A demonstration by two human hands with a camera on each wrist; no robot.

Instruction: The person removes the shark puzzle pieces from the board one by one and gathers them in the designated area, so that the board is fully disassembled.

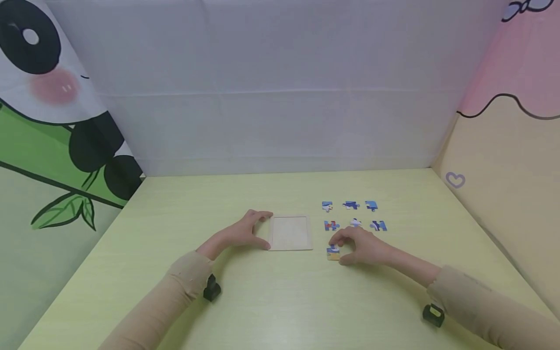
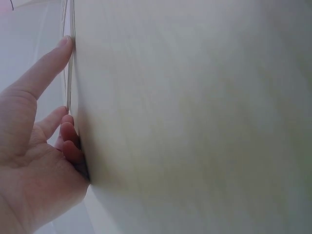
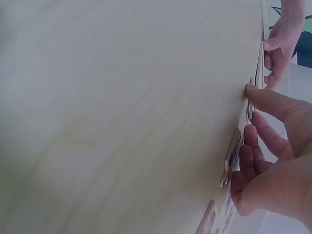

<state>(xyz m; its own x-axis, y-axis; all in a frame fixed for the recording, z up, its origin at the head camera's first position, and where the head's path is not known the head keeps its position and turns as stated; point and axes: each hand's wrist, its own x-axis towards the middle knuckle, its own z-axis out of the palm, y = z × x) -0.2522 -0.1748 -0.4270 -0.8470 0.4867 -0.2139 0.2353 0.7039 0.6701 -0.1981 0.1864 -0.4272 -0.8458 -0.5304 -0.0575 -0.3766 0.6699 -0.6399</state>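
Note:
A square, pale wooden puzzle tray with a raised rim lies on the table. My left hand holds its left side, index finger at the far corner and thumb at the near corner. To the tray's right, my right hand pinches a blue-and-yellow jigsaw piece between thumb and index finger, at the piece's near and far edges. The piece is close over the tabletop. Beyond the right hand lie a red-and-blue jigsaw piece and a white-and-blue jigsaw piece, the latter partly hidden by the hand.
More loose pieces lie at the right: a blue-and-white piece, a dark blue piece and a light blue piece in the far row, plus a striped piece. A pale wall closes the table's far edge.

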